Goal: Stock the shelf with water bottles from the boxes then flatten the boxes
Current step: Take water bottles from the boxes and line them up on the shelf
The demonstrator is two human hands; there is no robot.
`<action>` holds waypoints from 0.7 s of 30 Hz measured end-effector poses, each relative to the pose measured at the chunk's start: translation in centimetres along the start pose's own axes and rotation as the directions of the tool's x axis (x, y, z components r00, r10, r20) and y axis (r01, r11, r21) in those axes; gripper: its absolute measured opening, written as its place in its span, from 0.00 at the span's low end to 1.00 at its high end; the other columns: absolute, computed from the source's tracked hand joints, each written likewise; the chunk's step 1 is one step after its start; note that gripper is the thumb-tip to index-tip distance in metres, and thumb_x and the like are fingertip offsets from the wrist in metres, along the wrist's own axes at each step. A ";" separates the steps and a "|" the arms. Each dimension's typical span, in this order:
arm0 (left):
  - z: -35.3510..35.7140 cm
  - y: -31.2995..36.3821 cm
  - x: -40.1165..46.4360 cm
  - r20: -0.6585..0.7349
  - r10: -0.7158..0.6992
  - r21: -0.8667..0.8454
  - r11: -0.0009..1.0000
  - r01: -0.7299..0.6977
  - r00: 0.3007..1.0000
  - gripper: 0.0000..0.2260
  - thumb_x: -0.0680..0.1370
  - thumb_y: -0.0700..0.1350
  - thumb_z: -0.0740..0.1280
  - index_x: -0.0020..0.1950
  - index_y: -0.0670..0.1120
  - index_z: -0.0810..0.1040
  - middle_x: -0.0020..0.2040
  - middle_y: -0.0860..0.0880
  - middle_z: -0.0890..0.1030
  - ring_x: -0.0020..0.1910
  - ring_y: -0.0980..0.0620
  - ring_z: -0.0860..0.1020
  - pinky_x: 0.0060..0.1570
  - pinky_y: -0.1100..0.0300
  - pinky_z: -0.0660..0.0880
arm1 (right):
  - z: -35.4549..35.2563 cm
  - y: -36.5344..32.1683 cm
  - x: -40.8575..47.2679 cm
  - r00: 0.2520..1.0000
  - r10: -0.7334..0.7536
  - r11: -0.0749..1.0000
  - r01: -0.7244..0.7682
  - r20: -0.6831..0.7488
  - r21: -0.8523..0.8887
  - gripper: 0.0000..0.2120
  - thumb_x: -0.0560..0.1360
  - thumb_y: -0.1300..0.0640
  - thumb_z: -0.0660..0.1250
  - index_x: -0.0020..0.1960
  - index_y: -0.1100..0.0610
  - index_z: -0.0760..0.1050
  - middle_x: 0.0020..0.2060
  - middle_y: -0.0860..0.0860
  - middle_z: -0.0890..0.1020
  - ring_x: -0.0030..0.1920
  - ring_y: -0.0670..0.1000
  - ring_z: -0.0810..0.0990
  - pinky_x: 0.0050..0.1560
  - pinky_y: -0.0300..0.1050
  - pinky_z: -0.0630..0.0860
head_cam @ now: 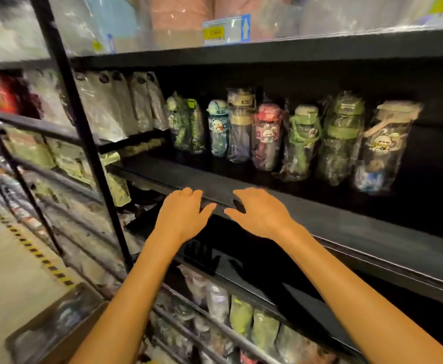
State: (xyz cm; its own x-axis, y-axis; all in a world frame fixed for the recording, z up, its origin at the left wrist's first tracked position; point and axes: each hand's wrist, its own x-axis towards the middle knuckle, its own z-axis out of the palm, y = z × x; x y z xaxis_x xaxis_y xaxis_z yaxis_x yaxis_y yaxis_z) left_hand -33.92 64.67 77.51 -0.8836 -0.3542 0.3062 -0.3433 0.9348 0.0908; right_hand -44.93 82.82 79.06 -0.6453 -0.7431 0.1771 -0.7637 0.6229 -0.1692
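Several plastic-wrapped water bottles [266, 136] stand in a row at the back of the dark middle shelf [346, 224]. Both my hands hover side by side over that shelf's front edge and hold nothing. My left hand [185, 214] has its fingers loosely bent over the edge. My right hand [258, 212] is spread, thumb pointing left. An open cardboard box [55, 324] holding wrapped items sits on the floor at the lower left.
A black upright post [83, 143] divides this shelving from the bay on the left, which is full of bagged goods. More wrapped bottles [241, 315] fill the lower shelf behind rails. A yellow price tag [213, 32] hangs on the top shelf. Striped tape marks the floor.
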 end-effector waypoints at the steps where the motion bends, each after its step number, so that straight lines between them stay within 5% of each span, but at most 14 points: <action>1: 0.3 -1.8 -1.2 0.002 -0.045 0.010 0.999 0.045 0.999 0.29 0.84 0.63 0.57 0.74 0.42 0.73 0.67 0.41 0.78 0.65 0.39 0.77 0.63 0.45 0.75 | 0.8 -1.9 0.6 0.999 -0.053 0.999 0.053 -0.004 0.005 0.34 0.82 0.33 0.59 0.82 0.51 0.62 0.76 0.53 0.71 0.75 0.57 0.69 0.70 0.55 0.73; 9: 2.5 -16.0 -11.4 0.083 -0.373 0.134 0.923 0.361 0.924 0.28 0.85 0.63 0.54 0.77 0.44 0.69 0.70 0.41 0.76 0.68 0.39 0.74 0.65 0.47 0.71 | 9.0 -16.8 4.8 0.928 -0.362 0.931 0.354 0.090 0.094 0.32 0.84 0.38 0.59 0.82 0.54 0.62 0.78 0.53 0.69 0.78 0.55 0.65 0.75 0.52 0.68; 16: 6.5 -28.4 -20.6 0.134 -0.603 0.161 0.796 0.583 0.786 0.27 0.85 0.62 0.55 0.74 0.45 0.73 0.68 0.41 0.78 0.66 0.38 0.76 0.67 0.46 0.71 | 18.8 -26.2 7.6 0.853 -0.445 0.896 0.425 0.273 0.132 0.28 0.84 0.38 0.59 0.78 0.53 0.67 0.68 0.53 0.77 0.70 0.57 0.74 0.65 0.53 0.75; 21: 9.1 -34.5 -25.2 0.186 -0.716 0.117 0.696 0.708 0.673 0.28 0.84 0.62 0.55 0.76 0.45 0.70 0.71 0.39 0.76 0.69 0.37 0.74 0.70 0.44 0.69 | 25.4 -30.9 8.7 0.779 -0.448 0.893 0.410 0.438 0.185 0.26 0.85 0.40 0.57 0.77 0.55 0.68 0.71 0.55 0.75 0.71 0.57 0.73 0.68 0.55 0.73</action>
State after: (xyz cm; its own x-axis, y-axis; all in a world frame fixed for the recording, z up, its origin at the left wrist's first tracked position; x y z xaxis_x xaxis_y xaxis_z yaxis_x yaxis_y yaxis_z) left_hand -2.70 41.11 58.02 -0.4079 -0.9123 -0.0355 -0.9022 0.3968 0.1691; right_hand -26.60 50.91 61.21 -0.1540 -0.9654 -0.2106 -0.9437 0.2068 -0.2580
